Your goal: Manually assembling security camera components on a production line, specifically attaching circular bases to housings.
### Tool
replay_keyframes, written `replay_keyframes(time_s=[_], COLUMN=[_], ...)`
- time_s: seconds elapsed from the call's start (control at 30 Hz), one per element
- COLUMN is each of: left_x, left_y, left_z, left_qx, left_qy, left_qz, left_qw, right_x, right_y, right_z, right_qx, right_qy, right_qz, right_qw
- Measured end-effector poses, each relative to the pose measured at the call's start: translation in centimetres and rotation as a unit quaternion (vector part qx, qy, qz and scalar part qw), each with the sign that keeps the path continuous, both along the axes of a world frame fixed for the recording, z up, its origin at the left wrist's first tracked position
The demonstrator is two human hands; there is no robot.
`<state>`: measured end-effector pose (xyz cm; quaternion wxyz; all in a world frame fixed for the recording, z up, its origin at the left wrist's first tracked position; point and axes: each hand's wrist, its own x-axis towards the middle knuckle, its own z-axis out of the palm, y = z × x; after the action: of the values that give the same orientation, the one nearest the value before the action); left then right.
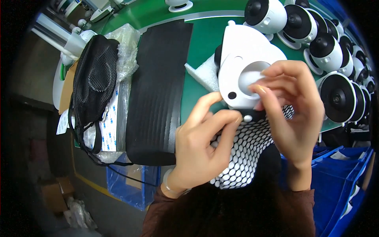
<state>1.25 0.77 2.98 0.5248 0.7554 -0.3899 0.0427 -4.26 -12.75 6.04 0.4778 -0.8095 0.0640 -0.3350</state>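
- Housing — one, white and rounded [250, 49], with one round opening [248, 77]; it lies beyond the left hand [205, 146] and to the left of the right hand [294, 106].
- Two hands at the housing: the left is curled at its lower-left edge, fingertips near a small white knob [248, 118]; whether it grips, I cannot tell.
- The right is bent over the opening, thumb and fingertips close together — whether they pinch anything, I cannot tell.
- One dotted black-and-white sheet [241, 158], just below the housing.
- One white foam piece [206, 74], just left of the housing.
- One black mat [158, 91], farther left of the housing; one black mesh pouch [96, 79] beyond that.
- Ball-shaped cameras [298, 23], white with black fronts, right of the housing: more than ten, overlapping too much for an exact count.
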Motion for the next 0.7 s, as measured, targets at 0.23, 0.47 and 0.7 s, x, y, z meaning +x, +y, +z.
replay_keyframes(time_s=[0.23,0.47,0.7], left_x=[-1.5,-1.7,-1.9], left_y=[2.1,0.9,-0.5], left_z=[2.0,3.3,2.7], left_qx=[0.003,0.096,0.084], left_qy=[-0.024,-0.123,-0.080], left_qz=[-0.023,-0.043,-0.097], left_qw=[0.999,0.987,0.988], right_x=[-3.9,-5.2,-6.3], right_y=[-3.1,-2.9,-4.0], right_z=[0.8,0.7,0.2], right_qx=[-0.200,-0.128,-0.083], right_qy=[0.069,0.065,0.064], right_qz=[0.166,0.098,0.092], right_qw=[0.963,0.985,0.990])
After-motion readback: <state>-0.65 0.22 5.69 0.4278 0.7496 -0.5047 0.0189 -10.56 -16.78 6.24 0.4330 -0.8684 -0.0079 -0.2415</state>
